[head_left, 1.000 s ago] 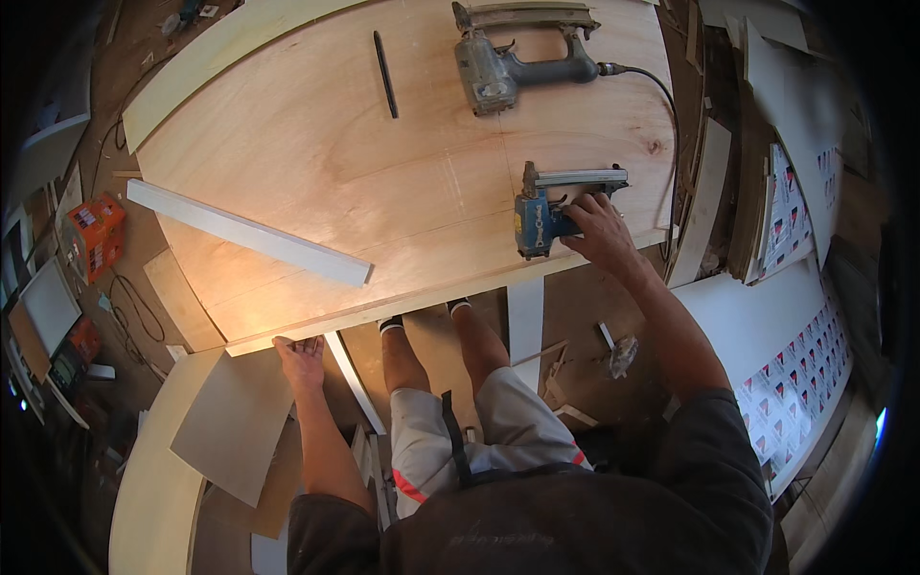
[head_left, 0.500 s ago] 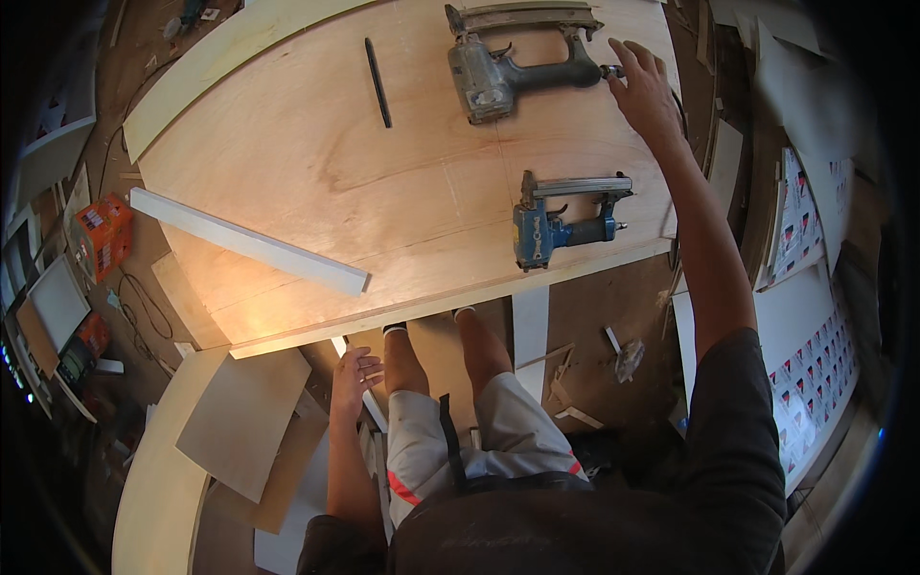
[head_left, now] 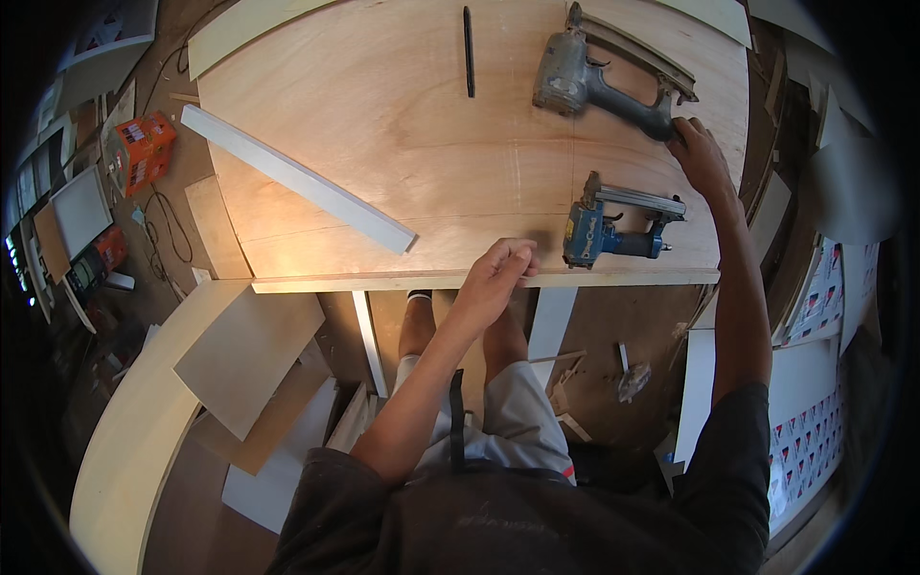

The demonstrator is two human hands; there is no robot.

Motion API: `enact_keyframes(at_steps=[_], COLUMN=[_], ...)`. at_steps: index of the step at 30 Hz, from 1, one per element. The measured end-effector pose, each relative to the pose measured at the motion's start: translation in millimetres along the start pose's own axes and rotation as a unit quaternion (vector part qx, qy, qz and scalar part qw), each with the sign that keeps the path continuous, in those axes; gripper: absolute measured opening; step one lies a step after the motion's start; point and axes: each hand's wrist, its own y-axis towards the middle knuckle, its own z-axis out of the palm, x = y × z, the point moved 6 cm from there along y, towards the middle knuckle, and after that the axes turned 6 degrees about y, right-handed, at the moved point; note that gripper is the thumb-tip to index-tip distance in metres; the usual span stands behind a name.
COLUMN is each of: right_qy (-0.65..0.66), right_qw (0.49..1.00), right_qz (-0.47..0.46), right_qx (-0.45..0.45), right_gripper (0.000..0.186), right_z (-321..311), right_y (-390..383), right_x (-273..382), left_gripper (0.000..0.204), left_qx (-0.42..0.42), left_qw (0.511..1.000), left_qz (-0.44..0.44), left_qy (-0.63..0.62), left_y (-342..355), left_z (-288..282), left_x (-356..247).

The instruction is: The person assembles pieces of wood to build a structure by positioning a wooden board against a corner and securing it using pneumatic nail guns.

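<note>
A large grey nail gun with a worn body and dark handle lies on a pale plywood panel. My right hand is closed around the end of its handle, where the fitting is hidden by the fingers. Nearer to me rests a smaller blue nail gun, its magazine pointing away from its handle's near side. My left hand hovers over the panel's near edge, left of the blue tool, fingers curled together with nothing visible in them.
On the panel lie a black pen-like stick and a white-grey strip of board. An orange box stands on the floor at left, near a cable. Cut boards lean at lower left; printed sheets are stacked at right.
My left hand has risen from beside my leg to the panel's near edge, and its fingers have curled. My right hand has closed on the large nail gun's handle end, and the tool has turned.
</note>
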Motion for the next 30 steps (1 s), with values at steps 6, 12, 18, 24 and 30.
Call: enact_keyframes(at_steps=[6, 12, 18, 24, 30], right_qy=[0.203, 0.336, 0.376, 0.626, 0.617], right_qw=[0.978, 0.931, 0.913, 0.761, 0.764], right_qz=[0.007, 0.096, 0.143, 0.134, 0.149], right_qx=[0.046, 0.104, 0.065, 0.102, 0.115], right_gripper=[0.034, 0.042, 0.045, 0.043, 0.042], right_z=[-5, 8, 39, 53, 14], right_y=[-77, -137, -200, -267, -290], right_x=[110, 147, 160, 196, 223], left_gripper=[0.046, 0.031, 0.031, 0.025, 0.021], left_qx=[-0.024, -0.082, -0.146, -0.037, 0.079], left_qw=[0.995, 0.952, 0.965, 0.948, 0.929], left_qz=[0.007, 0.003, 0.070, 0.085, 0.048], left_qy=[-0.101, -0.295, -0.207, -0.305, -0.358], left_y=[53, 105, 51, -22, -48], left_z=[38, 52, 52, 43, 45], left_x=[-61, -86, -66, -101, -122])
